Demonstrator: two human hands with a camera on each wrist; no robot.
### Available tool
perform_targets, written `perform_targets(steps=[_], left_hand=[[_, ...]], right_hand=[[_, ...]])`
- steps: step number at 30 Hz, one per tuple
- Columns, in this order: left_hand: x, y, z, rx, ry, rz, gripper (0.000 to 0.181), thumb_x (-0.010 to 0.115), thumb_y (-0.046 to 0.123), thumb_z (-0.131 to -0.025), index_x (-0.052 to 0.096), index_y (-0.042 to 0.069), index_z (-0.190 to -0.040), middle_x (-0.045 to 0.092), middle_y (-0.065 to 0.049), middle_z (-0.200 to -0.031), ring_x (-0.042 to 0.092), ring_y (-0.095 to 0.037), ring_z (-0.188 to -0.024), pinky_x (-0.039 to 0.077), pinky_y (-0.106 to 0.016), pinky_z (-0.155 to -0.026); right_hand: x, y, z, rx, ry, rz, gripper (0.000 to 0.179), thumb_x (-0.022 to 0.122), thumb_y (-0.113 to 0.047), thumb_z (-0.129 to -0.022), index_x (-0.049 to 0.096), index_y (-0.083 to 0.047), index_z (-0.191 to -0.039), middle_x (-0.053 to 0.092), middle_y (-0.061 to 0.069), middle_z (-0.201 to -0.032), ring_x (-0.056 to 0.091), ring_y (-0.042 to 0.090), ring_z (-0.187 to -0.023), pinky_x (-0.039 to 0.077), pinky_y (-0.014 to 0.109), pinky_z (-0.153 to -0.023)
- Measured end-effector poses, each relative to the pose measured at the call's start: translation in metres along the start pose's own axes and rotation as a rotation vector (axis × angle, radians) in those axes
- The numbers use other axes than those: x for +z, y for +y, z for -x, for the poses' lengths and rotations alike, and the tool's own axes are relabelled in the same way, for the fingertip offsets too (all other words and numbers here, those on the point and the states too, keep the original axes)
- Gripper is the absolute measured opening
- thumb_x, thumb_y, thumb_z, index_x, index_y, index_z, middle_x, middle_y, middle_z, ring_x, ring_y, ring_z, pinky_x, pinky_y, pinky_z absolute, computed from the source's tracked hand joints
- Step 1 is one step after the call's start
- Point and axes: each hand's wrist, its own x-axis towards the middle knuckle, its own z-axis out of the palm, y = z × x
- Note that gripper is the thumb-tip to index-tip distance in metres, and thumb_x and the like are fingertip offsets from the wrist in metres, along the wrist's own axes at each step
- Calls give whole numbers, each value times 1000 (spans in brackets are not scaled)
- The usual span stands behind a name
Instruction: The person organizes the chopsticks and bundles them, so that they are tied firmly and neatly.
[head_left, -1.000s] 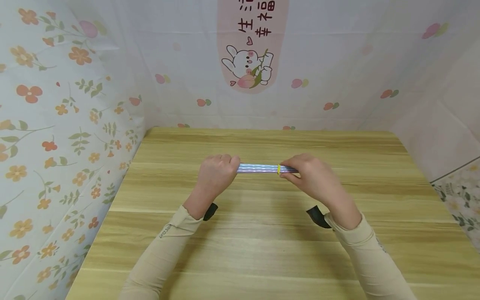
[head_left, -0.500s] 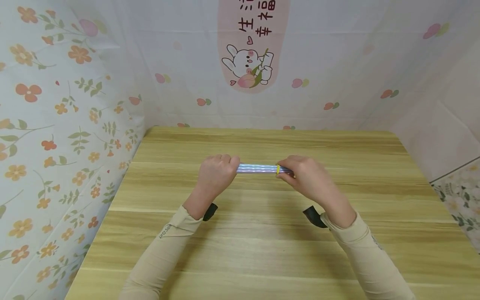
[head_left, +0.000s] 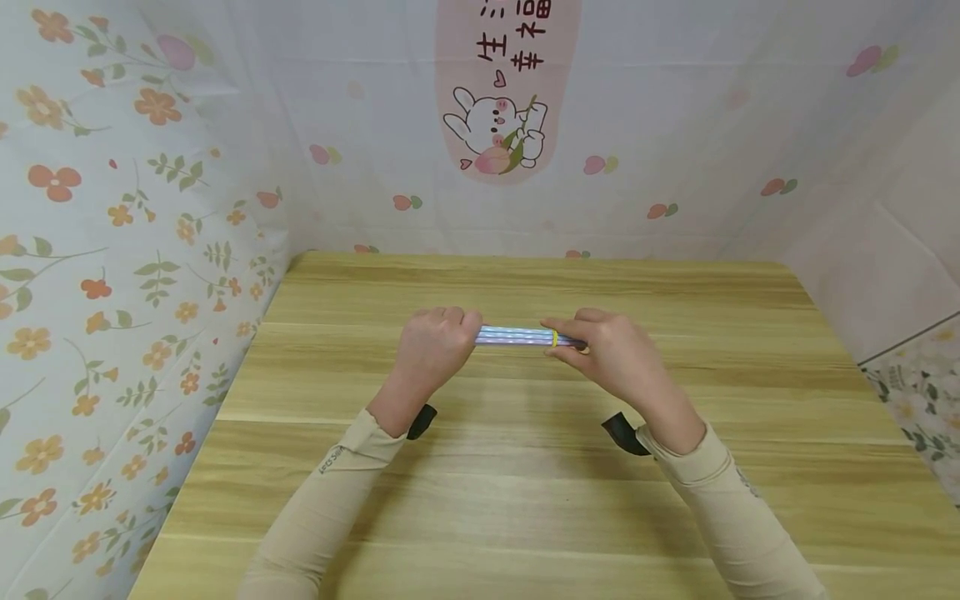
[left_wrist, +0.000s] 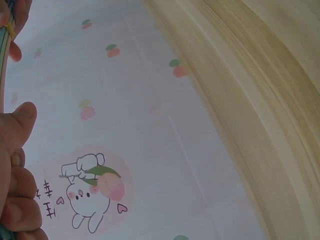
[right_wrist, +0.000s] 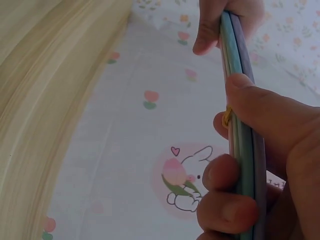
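Observation:
A bundle of slim pastel pencils (head_left: 513, 336), blue, green, pink and purple, lies crosswise between the hands above the table, its ends hidden. The left hand (head_left: 438, 342) is curled round the left end. Its thumb (left_wrist: 25, 117) shows at the edge of the left wrist view. The right hand (head_left: 611, 346) holds the other end, thumb and forefinger at a yellow rubber band (head_left: 555, 338) looped round the bundle. In the right wrist view, the right thumb (right_wrist: 242, 82) presses on the pencils and the other fingers (right_wrist: 227, 212) curl round them.
Under the hands spreads a wood-grain table (head_left: 495, 500). A white printed cloth (head_left: 360, 108) with a rabbit drawing hangs behind its far edge, and a flowered cloth (head_left: 97, 333) hangs at the left. Black straps (head_left: 624, 435) show at both sleeve cuffs.
Along the bundle, the right hand has shifted a little to the left, and its forefinger now reaches past the rubber band. The left hand has stayed almost still.

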Motion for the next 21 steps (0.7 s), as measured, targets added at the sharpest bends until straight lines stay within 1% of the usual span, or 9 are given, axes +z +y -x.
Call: perform_targets(steps=[3,7,9,12,15,17,21], left_hand=[[0,0,0,-1,-8,-6,41,58,3,-90,38,13,-56,20,4,-51,14,-8,-47,10,-22,-48],[1,1,-1,-2,-6,-14,40,62,11,-92,41,13,-57,27,3,-47,18,-8,-44,11,-21,-47],[1,1,-1,0,-4,-20,40,62,13,-92,42,13,-57,29,3,-46,18,-8,-44,12,-21,-46],[1,1,-1,1,-6,-27,40,61,9,-91,41,13,-57,28,4,-46,18,-8,-44,12,-21,-46],[1,2,-1,1,-8,-30,41,59,4,-90,39,13,-55,24,4,-48,16,-8,-45,11,-21,-47],[1,2,-2,0,-7,-26,41,57,0,-88,37,13,-55,20,5,-50,14,-8,-47,10,-21,-48],[1,2,-2,0,5,-20,41,50,-8,-81,30,15,-54,14,5,-55,10,-9,-52,8,-22,-50]], right_hand=[[1,0,0,-6,21,22,43,81,-25,-74,71,-15,-115,63,-2,-72,49,4,-54,39,19,-49],[3,0,0,-10,47,51,49,80,-31,-74,68,-21,-121,63,-2,-71,47,4,-52,37,19,-48],[4,0,0,-11,56,66,52,79,-33,-73,67,-23,-123,63,-2,-70,47,5,-52,36,19,-47],[4,0,1,-13,56,70,53,79,-33,-73,66,-23,-123,62,-3,-69,48,5,-52,36,20,-48],[3,1,1,-10,37,60,53,79,-33,-74,66,-20,-124,62,-3,-71,51,5,-55,38,20,-50],[1,1,2,-2,21,43,51,80,-31,-75,67,-18,-122,62,-3,-73,52,4,-57,39,21,-51],[-2,2,3,18,-6,-2,46,80,-27,-76,69,-13,-118,64,-2,-79,55,5,-61,42,22,-53]])
